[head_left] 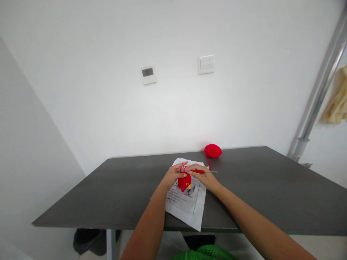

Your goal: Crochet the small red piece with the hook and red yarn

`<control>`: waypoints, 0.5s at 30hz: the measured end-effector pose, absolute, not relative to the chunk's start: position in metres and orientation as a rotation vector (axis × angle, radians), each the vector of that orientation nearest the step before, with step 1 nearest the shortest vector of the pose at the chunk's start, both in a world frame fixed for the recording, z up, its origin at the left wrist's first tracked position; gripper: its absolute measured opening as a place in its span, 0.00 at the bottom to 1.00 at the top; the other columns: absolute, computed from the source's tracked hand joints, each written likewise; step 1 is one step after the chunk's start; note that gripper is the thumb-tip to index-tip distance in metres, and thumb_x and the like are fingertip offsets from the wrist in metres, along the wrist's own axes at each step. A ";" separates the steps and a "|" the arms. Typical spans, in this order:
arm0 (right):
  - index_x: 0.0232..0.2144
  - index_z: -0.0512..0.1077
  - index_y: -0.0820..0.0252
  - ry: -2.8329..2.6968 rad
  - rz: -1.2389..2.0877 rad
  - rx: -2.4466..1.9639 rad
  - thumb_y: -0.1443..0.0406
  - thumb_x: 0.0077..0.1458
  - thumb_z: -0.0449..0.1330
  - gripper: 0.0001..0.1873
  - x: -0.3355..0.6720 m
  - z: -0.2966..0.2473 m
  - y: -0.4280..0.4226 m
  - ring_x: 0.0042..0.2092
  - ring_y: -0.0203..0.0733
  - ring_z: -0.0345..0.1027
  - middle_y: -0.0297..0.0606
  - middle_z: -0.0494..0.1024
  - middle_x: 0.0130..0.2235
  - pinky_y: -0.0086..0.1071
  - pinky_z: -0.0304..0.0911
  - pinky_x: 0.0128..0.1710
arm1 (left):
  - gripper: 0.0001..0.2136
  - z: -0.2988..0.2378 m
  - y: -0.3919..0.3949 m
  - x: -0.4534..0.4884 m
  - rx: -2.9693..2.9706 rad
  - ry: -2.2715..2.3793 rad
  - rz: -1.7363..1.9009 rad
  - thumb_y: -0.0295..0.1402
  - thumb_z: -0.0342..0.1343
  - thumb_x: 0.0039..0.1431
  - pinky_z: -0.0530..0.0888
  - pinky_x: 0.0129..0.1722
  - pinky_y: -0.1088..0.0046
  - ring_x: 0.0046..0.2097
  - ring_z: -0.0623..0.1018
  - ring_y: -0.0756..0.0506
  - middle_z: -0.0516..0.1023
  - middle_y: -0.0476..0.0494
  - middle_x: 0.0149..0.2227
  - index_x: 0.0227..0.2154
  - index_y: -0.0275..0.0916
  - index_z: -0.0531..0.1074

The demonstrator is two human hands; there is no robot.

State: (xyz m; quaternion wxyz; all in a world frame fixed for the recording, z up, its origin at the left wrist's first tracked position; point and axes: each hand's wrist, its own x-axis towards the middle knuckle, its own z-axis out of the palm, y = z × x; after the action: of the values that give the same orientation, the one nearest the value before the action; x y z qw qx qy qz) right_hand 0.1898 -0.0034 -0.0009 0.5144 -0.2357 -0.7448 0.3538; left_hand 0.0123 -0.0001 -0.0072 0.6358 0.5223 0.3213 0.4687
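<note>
Between thumb and fingers, my left hand [173,176] pinches a small red crochet piece [184,182], with a strand of red yarn crossing near its fingertips. A yellow stitch marker [188,186] hangs at the lower right of the piece. My right hand [204,176] is closed around a crochet hook [200,172] with a red handle; its thin metal shaft sticks out to the right. The hook's other end meets the work by the left fingertips, too small to make out. Under both hands lies a printed sheet of paper [187,206].
A red yarn ball [213,151] sits at the table's back edge against the wall, its strand running toward my hands. The dark table [121,191] spreads to both sides. Below it are a black bin [92,240] and a green mesh item [206,252].
</note>
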 end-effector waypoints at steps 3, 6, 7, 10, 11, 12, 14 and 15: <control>0.33 0.74 0.57 -1.846 0.731 -0.609 0.60 0.53 0.57 0.09 0.189 -0.002 -0.005 0.40 0.43 0.69 0.39 0.76 0.35 0.38 0.63 0.43 | 0.33 -0.007 0.000 0.015 1.193 0.766 1.127 0.24 0.65 0.34 0.67 0.41 0.70 0.37 0.75 0.46 0.78 0.43 0.36 0.50 0.37 0.67; 0.35 0.73 0.55 -1.887 0.616 -0.640 0.60 0.55 0.54 0.10 0.188 -0.003 -0.006 0.40 0.42 0.68 0.38 0.75 0.35 0.37 0.63 0.43 | 0.34 -0.006 0.001 0.018 1.194 0.815 1.197 0.26 0.65 0.34 0.68 0.41 0.69 0.37 0.75 0.46 0.78 0.44 0.35 0.50 0.37 0.66; 0.36 0.72 0.55 -1.907 0.581 -0.640 0.60 0.56 0.53 0.10 0.189 -0.004 -0.006 0.40 0.42 0.68 0.39 0.75 0.36 0.37 0.63 0.43 | 0.34 -0.006 0.001 0.019 1.197 0.826 1.218 0.27 0.65 0.34 0.68 0.41 0.69 0.37 0.75 0.46 0.78 0.44 0.35 0.50 0.37 0.66; 0.39 0.70 0.55 -1.979 0.495 -0.593 0.62 0.58 0.50 0.11 0.189 -0.006 -0.007 0.43 0.43 0.66 0.40 0.74 0.39 0.38 0.61 0.45 | 0.34 -0.008 0.002 0.021 1.211 0.835 1.272 0.28 0.65 0.35 0.69 0.41 0.69 0.37 0.76 0.46 0.78 0.45 0.34 0.51 0.36 0.66; 0.40 0.69 0.56 -1.999 0.470 -0.570 0.63 0.58 0.49 0.11 0.190 -0.006 -0.007 0.44 0.43 0.65 0.40 0.73 0.40 0.38 0.61 0.46 | 0.34 -0.008 0.003 0.021 1.214 0.836 1.289 0.28 0.65 0.35 0.69 0.41 0.69 0.36 0.76 0.46 0.78 0.45 0.33 0.51 0.35 0.66; 0.42 0.68 0.56 -2.016 0.447 -0.550 0.63 0.59 0.49 0.11 0.190 -0.006 -0.007 0.45 0.43 0.65 0.41 0.73 0.41 0.39 0.61 0.46 | 0.34 -0.008 0.003 0.022 1.216 0.842 1.303 0.29 0.65 0.36 0.69 0.40 0.70 0.35 0.76 0.47 0.78 0.46 0.32 0.51 0.35 0.65; 0.44 0.66 0.56 -2.044 0.403 -0.533 0.65 0.59 0.48 0.12 0.189 -0.007 -0.008 0.46 0.44 0.64 0.42 0.72 0.43 0.40 0.60 0.48 | 0.34 -0.008 0.004 0.023 1.208 0.858 1.334 0.29 0.65 0.36 0.70 0.39 0.70 0.34 0.76 0.47 0.78 0.46 0.31 0.52 0.34 0.64; 0.45 0.65 0.56 -2.056 0.379 -0.532 0.65 0.59 0.47 0.12 0.189 -0.007 -0.008 0.47 0.44 0.63 0.43 0.71 0.43 0.41 0.59 0.48 | 0.34 -0.008 0.004 0.024 1.196 0.866 1.351 0.29 0.65 0.36 0.70 0.39 0.70 0.34 0.76 0.47 0.78 0.45 0.31 0.52 0.34 0.64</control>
State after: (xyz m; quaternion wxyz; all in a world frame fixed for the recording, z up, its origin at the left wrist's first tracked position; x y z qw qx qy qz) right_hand 0.1887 -0.0079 -0.0070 0.4726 -0.2174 -0.8399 0.1547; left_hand 0.0237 0.0038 -0.0081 0.5397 0.5031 0.3641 0.5685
